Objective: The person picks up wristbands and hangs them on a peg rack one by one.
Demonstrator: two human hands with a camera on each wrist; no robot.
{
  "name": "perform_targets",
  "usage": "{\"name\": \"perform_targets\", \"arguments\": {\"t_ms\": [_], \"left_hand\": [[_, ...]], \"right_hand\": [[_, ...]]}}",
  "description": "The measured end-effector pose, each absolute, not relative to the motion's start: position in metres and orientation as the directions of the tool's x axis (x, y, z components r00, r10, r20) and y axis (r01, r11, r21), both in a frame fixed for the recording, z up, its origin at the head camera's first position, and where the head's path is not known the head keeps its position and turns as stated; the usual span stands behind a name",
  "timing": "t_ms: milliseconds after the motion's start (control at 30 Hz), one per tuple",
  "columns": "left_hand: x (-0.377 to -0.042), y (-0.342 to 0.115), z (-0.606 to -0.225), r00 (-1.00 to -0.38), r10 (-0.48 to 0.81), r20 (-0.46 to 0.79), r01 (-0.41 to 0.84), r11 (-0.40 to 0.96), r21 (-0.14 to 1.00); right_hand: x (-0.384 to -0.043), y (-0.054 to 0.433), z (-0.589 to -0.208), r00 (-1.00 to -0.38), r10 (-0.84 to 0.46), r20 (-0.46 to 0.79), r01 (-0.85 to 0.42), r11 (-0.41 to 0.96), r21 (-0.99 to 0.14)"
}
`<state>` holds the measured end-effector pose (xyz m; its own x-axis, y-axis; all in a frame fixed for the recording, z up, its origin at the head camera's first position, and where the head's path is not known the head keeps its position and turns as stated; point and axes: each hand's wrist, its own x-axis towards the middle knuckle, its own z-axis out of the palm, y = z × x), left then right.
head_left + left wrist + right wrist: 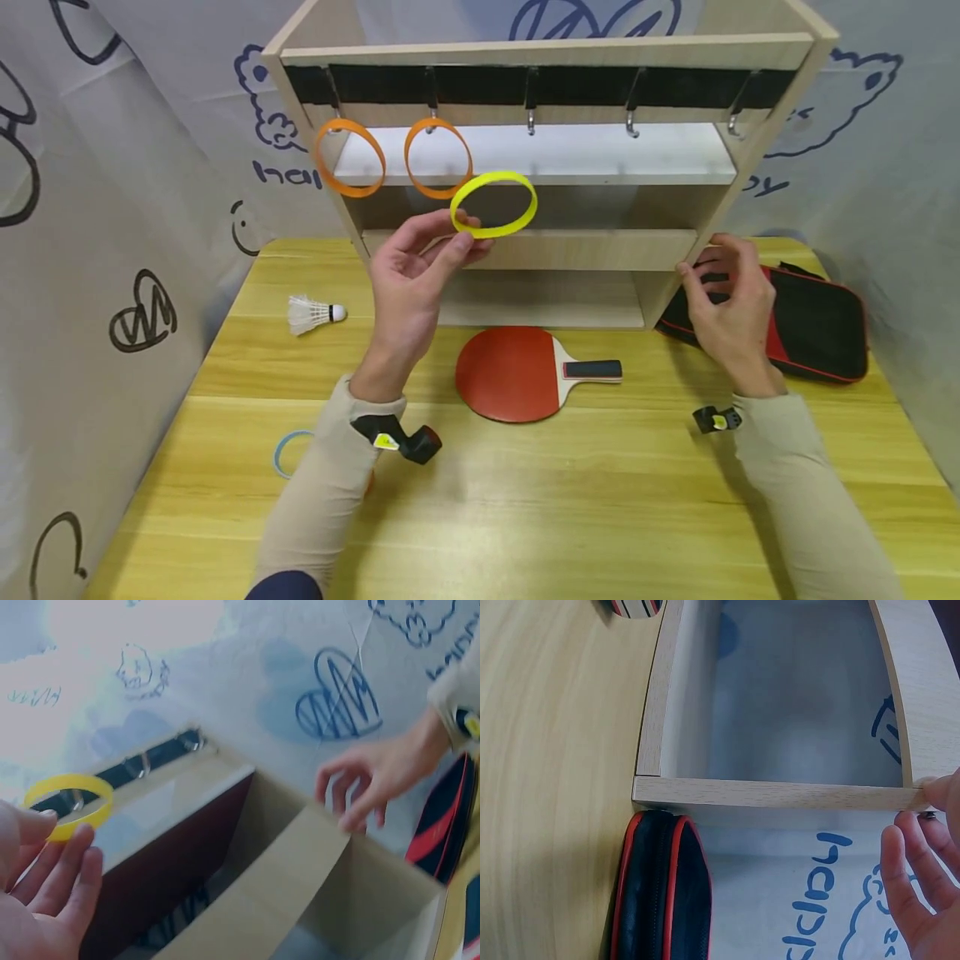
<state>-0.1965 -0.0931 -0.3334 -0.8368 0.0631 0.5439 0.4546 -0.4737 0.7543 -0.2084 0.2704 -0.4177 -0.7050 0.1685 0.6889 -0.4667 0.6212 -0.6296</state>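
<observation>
My left hand pinches a yellow ring between thumb and fingers, in front of the wooden shelf. Two orange rings hang from the two leftmost of several metal hooks; the yellow ring overlaps the edge of the second one in the head view. In the left wrist view the yellow ring stands before the row of hooks. My right hand grips the shelf's right side panel, its thumb at the front edge and its fingers along the outer side.
A red table tennis paddle lies before the shelf, a shuttlecock to the left. A black and red case sits behind the right hand. A light blue ring is partly hidden by the left sleeve, with an orange edge beside it.
</observation>
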Motion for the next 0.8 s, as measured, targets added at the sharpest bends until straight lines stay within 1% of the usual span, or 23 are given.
{"name": "perform_targets", "arguments": {"t_ms": [233, 400, 567, 800], "left_hand": [[-0.195, -0.061, -0.323, -0.863, 0.0, 0.506, 0.428, -0.533, 0.73], [-0.201, -0.045, -0.318, -0.872, -0.021, 0.49, 0.405, -0.595, 0.694], [-0.208, -0.035, -0.315, -0.887, -0.026, 0.462, 0.365, -0.652, 0.664], [-0.216, -0.031, -0.315, -0.917, -0.058, 0.395, 0.332, -0.661, 0.673]], "right_hand": [[-0.207, 0.271, -0.418, -0.71, 0.164, 0.685, -0.457, 0.633, -0.625], [-0.207, 0.27, -0.417, -0.7, 0.194, 0.687, -0.451, 0.626, -0.636], [-0.208, 0.271, -0.418, -0.703, 0.195, 0.684, -0.451, 0.622, -0.64], [-0.209, 0.268, -0.42, -0.7, 0.206, 0.684, -0.45, 0.618, -0.645]]}}
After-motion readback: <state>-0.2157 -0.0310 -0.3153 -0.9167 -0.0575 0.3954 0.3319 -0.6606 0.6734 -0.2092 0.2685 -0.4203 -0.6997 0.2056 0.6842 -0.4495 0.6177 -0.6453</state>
